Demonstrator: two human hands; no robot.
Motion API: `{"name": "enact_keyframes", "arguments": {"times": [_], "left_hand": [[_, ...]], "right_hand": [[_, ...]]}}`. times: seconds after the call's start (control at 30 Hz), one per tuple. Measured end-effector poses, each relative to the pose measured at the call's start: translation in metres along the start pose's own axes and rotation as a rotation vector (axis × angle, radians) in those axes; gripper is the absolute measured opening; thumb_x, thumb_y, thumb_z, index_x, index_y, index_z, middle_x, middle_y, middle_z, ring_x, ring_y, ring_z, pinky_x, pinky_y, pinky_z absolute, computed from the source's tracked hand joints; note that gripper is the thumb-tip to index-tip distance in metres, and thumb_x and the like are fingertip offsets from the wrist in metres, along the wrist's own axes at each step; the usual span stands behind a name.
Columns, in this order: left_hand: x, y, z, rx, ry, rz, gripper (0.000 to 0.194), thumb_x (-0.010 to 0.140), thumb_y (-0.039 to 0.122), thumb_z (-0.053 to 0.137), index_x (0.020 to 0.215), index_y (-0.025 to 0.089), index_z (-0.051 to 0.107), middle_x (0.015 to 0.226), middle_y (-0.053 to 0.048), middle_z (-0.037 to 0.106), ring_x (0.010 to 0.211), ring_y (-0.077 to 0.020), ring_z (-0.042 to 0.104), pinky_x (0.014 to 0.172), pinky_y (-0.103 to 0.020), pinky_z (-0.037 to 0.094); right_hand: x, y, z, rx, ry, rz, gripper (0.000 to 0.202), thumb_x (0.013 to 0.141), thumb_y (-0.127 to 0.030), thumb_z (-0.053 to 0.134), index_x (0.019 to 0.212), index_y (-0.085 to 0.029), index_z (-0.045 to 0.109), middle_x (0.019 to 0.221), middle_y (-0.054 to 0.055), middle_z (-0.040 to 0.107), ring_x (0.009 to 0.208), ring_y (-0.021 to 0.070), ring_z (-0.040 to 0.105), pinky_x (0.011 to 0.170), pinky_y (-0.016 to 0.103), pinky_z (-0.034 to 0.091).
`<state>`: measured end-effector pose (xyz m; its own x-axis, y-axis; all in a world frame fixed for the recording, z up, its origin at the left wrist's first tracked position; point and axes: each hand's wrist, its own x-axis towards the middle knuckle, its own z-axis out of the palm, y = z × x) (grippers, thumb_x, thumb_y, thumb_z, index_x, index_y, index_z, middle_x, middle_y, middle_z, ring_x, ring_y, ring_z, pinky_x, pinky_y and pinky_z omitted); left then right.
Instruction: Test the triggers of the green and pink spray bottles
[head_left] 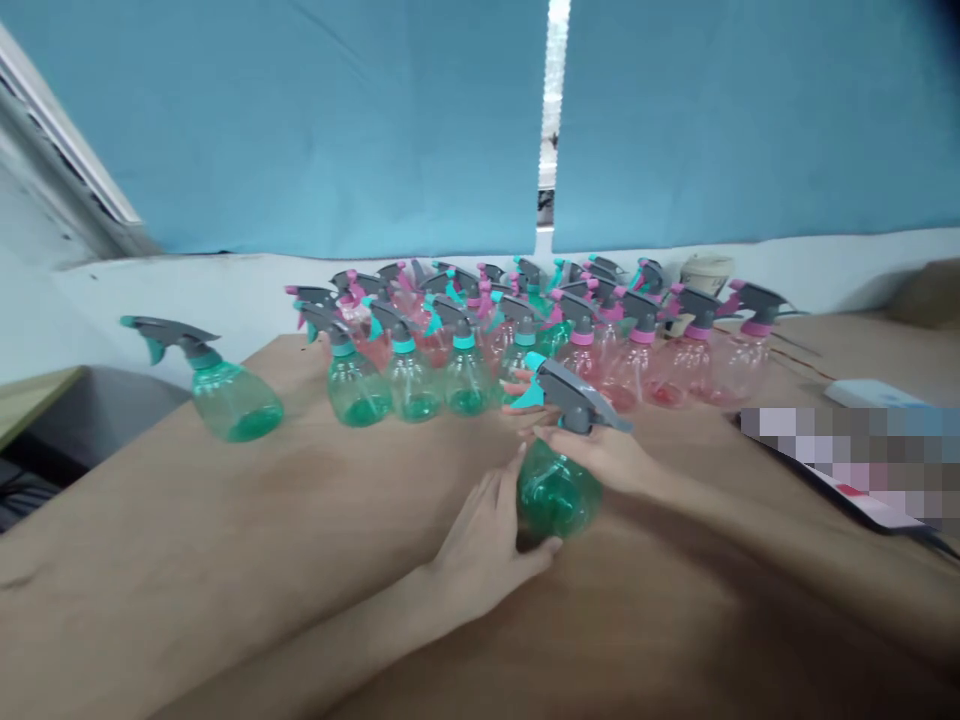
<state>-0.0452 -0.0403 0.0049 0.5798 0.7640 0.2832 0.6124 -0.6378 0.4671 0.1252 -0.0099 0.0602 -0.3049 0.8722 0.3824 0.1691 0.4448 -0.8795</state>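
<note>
A green see-through spray bottle [556, 490] with a grey and turquoise trigger head stands upright on the table before me, between my two hands. Around its lower body goes my left hand [480, 545], fingers along the left side and thumb across the front near the base. My right hand [600, 455] grips it at the neck, just below the trigger head. Its thumb lies across the front, and some fingertips show behind the trigger. Behind the hands are rows of similar spray bottles, green ones [416, 385] with turquoise collars and pink ones [679, 370] with pink collars.
One green spray bottle [236, 400] stands apart on the left of the wooden table [262, 540]. To the right lie a dark-edged flat object [840, 490], partly blurred out, and a white box [874, 393]. A whitish tub [706, 272] is at the back near the blue-covered wall [337, 130].
</note>
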Motion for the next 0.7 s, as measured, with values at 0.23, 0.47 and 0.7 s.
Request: {"name": "enact_keyframes", "arguments": {"times": [0.23, 0.47, 0.7], "left_hand": [[-0.047, -0.018, -0.054, 0.019, 0.112, -0.167, 0.081, 0.073, 0.043, 0.063, 0.135, 0.021, 0.016, 0.123, -0.012, 0.046, 0.111, -0.0306, 0.046, 0.087, -0.046, 0.043], [-0.078, -0.058, -0.09, 0.124, 0.357, -0.316, 0.056, 0.076, 0.052, 0.058, 0.119, 0.022, 0.037, 0.111, -0.008, 0.05, 0.103, -0.0276, 0.05, 0.084, -0.045, 0.043], [-0.088, -0.122, -0.126, 0.249, 0.532, -0.254, 0.053, 0.076, 0.052, 0.059, 0.115, 0.02, 0.041, 0.109, -0.007, 0.052, 0.103, -0.0261, 0.051, 0.088, -0.042, 0.04]], "right_hand": [[0.033, -0.016, 0.076, 0.14, -0.088, -0.145, 0.057, 0.066, -0.007, 0.047, 0.119, -0.031, 0.046, 0.116, 0.0, 0.058, 0.098, 0.0153, 0.059, 0.086, 0.034, 0.049], [0.078, -0.019, 0.154, 0.121, -0.133, -0.213, 0.036, 0.072, -0.017, 0.05, 0.107, -0.024, 0.049, 0.101, 0.003, 0.062, 0.091, 0.0143, 0.061, 0.082, 0.03, 0.048], [0.132, -0.035, 0.173, -0.37, -0.337, -0.314, 0.056, 0.067, -0.058, 0.056, 0.109, -0.022, 0.05, 0.098, 0.006, 0.06, 0.09, 0.0221, 0.056, 0.073, 0.036, 0.045]]}}
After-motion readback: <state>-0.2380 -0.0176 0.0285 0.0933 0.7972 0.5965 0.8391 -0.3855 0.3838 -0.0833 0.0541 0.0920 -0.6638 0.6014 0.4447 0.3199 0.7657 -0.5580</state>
